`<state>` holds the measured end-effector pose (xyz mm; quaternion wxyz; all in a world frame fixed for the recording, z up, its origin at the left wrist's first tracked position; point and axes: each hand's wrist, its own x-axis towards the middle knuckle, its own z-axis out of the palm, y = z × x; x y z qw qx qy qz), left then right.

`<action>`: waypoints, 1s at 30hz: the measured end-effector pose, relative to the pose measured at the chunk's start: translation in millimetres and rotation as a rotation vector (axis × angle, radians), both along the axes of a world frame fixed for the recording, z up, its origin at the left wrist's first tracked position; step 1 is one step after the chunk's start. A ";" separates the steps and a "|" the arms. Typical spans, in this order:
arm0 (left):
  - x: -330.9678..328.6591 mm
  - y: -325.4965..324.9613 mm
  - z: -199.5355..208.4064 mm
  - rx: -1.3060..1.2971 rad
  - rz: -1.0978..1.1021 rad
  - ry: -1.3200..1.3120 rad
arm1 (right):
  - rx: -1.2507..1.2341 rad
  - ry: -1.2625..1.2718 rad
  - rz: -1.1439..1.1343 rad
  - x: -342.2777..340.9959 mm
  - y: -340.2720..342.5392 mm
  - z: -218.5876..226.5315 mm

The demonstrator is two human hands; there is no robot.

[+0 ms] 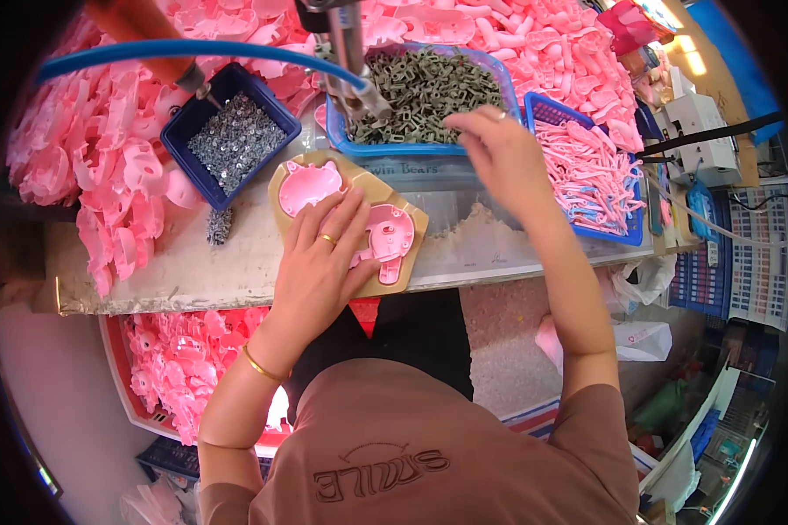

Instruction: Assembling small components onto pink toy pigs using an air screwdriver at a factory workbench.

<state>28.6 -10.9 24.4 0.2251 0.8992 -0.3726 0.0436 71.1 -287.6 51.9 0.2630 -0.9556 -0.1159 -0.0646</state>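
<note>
My left hand [326, 241] lies with fingers stretched out across a tan, many-sided fixture [418, 219], partly covering the pink plastic parts in it. One rounded pink shell [310, 185] sits in the fixture's upper left. Another pink part with a round body and a narrow tail [390, 234] sits to the right of my fingers. Over the right side of a blue bin [403, 150] hangs my right hand [501, 157], its fingers bent and drawn together. Whatever they pinch is too small to make out. Small grey-green plastic pieces [420, 87] fill that bin.
Small metal screws fill a dark blue tray [173, 140] at left. An orange-handled screwdriver [153, 44], a blue hose [193, 50] and a metal tool head [350, 79] hang overhead. Pink shells [105, 157] are heaped behind. A blue basket [635, 229] of thin pink pieces stands right.
</note>
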 end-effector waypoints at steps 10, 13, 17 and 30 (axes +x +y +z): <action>0.6 -0.9 -1.8 0.008 0.005 0.017 | -0.110 -0.114 0.292 52.2 -35.1 -18.5; 1.1 -1.4 -1.2 0.007 0.002 0.002 | 0.194 0.062 0.093 61.6 -38.8 -14.5; 1.3 -1.2 0.6 0.007 -0.003 0.013 | 0.354 0.157 0.017 68.9 -41.1 -18.3; 29.7 -42.3 27.3 -0.520 0.067 0.345 | 0.565 0.394 0.082 -4.3 25.0 14.6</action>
